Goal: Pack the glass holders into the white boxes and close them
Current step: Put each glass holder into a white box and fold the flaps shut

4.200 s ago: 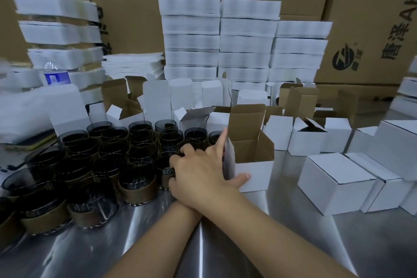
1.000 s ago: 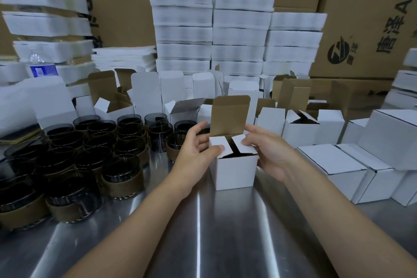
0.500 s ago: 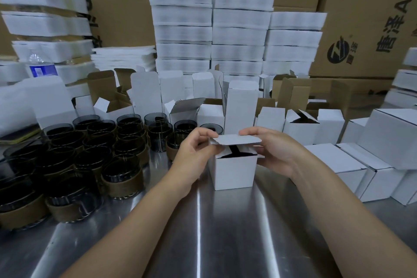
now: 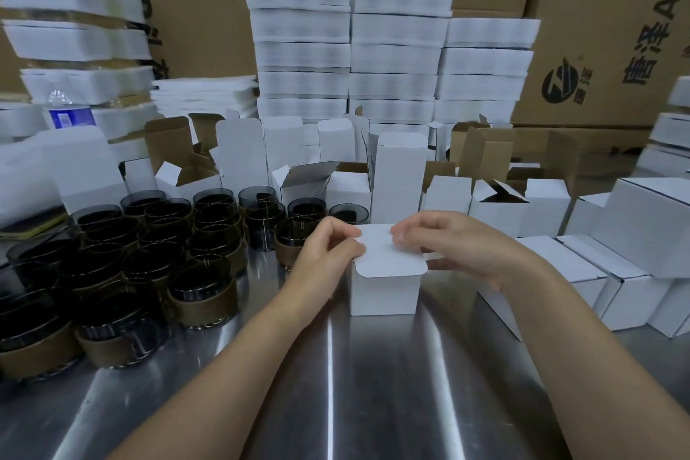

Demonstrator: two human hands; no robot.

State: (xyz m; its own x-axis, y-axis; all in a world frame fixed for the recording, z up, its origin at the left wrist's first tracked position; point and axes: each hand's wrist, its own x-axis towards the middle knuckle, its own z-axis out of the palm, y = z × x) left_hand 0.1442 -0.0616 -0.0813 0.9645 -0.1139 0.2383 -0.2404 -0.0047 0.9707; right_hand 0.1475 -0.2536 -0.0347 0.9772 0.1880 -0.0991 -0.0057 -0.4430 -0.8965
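— Where's the box?
— The white box (image 4: 384, 289) stands on the bench (image 4: 373, 385), glass holders (image 4: 157, 265) to its left.
— And the hands?
— Left hand (image 4: 328, 254) and right hand (image 4: 459, 246) — fingers pinched on its lid (image 4: 388, 254), folded flat on top.

One head-worn wide-angle camera looks forward and down, close over the steel tabletop (image 4: 336, 403), facing stacked cardboard cartons (image 4: 597, 30).
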